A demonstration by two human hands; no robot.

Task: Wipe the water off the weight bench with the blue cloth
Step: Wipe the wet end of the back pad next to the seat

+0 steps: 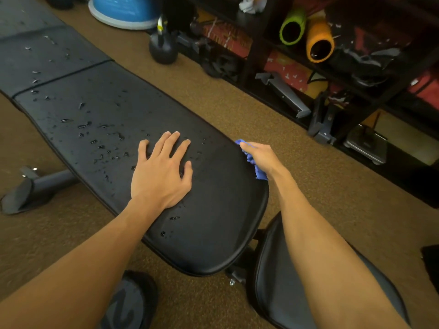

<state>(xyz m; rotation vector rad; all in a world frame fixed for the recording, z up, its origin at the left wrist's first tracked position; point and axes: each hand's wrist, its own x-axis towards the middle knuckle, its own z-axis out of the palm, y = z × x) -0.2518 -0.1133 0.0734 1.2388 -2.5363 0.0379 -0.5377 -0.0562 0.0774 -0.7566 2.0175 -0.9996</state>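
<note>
Blue cloth [260, 174] is sitting bunched in your right hand [260, 156], your fingers curling round it so only a tip and a lower fold are peeking out. You're holding it right at the right-hand edge of the weight bench [213, 229], down by the rounded near end of the back pad. Your left hand [164, 172] is lying flat on that same pad, fingers spread and straight, palm pressing on the black vinyl just beside the cloth hand. Water droplets [99, 138] are beading to the left of your left hand and trailing away up the pad, with a few more sitting near the pad's near edge below your wrist. The strip of pad between your two hands is looking dry. A separate seat pad [268, 281] is showing under your right forearm. The bench foot [31, 188] is resting on brown carpet [213, 96] at left. Further out, a kettlebell [162, 47] is standing by a dark shelf [259, 51] that is holding a green foam roller [293, 26] and an orange foam roller [319, 41].
</note>
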